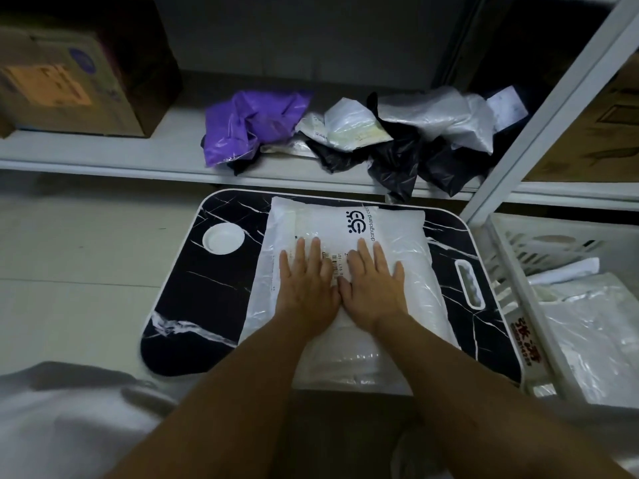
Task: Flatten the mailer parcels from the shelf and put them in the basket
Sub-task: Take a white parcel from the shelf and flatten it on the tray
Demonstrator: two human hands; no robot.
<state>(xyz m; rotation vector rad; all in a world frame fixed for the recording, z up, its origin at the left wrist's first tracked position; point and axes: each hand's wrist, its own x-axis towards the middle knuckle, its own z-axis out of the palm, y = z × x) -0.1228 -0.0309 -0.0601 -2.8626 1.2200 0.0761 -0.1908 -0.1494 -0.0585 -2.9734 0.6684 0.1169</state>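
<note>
Black marble worktop (214, 299) w/ white mailer (380, 243); left hand (306, 288) & right hand (373, 288) flat, fingers spread, pressing it.

Glossy white plastic film on the mailer (345, 267), lightly wrinkled, with a paper label. Beneath the mailer, a smooth black tray (214, 288) with white marble-like veining and a faint sheen. Behind the tray, crumpled shiny plastic bags (345, 136) in purple, black and silvery white on a smooth, matt white shelf (103, 153). Matt brown cardboard box (69, 81) left of the bags. Right of the tray, matt white slatted plastic basket (511, 267).
</note>
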